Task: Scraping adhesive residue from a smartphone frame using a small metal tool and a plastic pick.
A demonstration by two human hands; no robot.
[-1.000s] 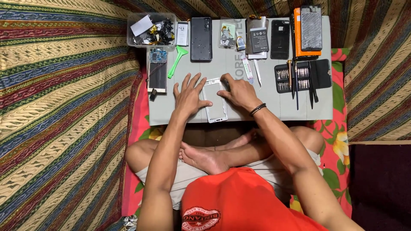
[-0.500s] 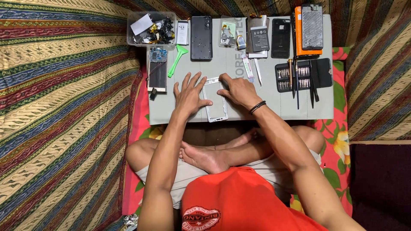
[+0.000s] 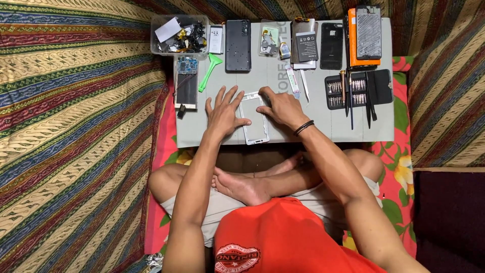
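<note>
My left hand (image 3: 222, 114) lies flat with fingers spread, my right hand (image 3: 280, 107) curled, both pressing the white phone frame (image 3: 254, 119) at the grey mat's (image 3: 313, 126) near edge. I judge that uneven pressure could bend the thin frame or slide it off that edge.

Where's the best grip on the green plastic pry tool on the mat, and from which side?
Probably by the long narrow handle of the green pry tool, pinched across its width from the person's side. It lies flat on the grey mat, wide blade end toward the black phone back, handle end pointing into open mat near the left hand.
</note>
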